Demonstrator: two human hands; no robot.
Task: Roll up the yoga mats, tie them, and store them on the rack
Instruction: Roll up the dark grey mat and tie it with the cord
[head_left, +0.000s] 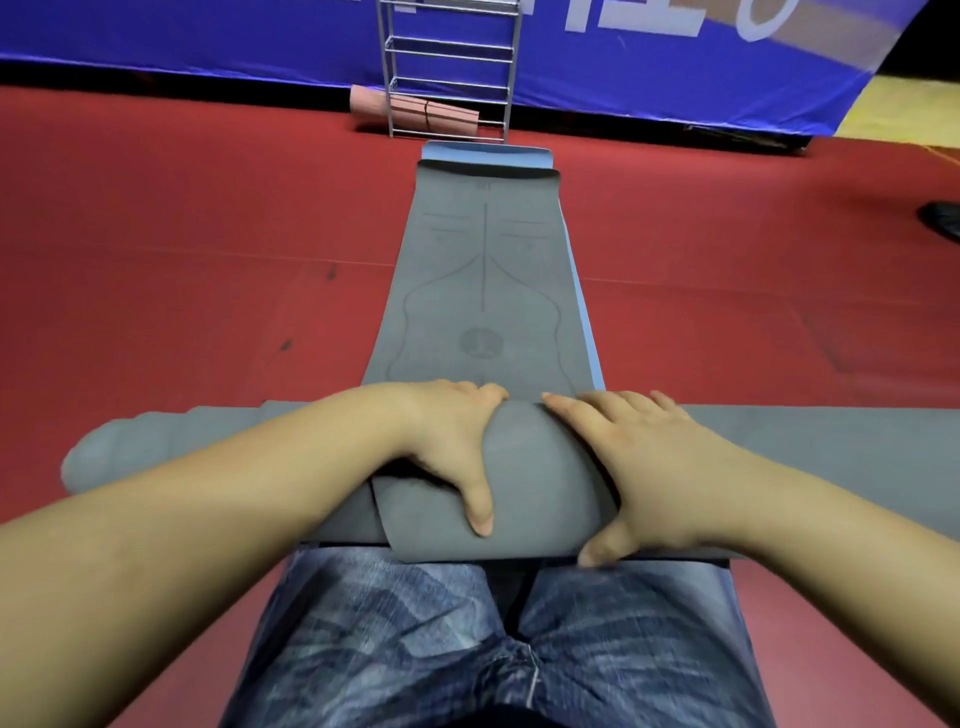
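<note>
The left hand (457, 441) lies palm-down on the rolled part of the grey yoga mat (483, 291), its fingers bent over the far side of the roll and its thumb stretched back toward the person along the near side, so it grips the roll from above. The right hand (639, 467) sits just beside it in the mirrored pose: fingers spread and curved over the top of the roll, thumb reaching down to the near edge, also gripping. Both forearms come in from the lower corners and meet at the middle of the roll, which lies crosswise on the red floor (182, 260) just in front of knees in blue jeans (395, 639). Beyond the hands the unrolled rest of the grey mat runs flat away from the person, lying on a blue mat (584, 312) that shows along its right edge and far end. Past that end stands a metal rack (452, 67) against a blue banner (208, 36), with a rolled pink mat (410, 111) on its lowest level.
</note>
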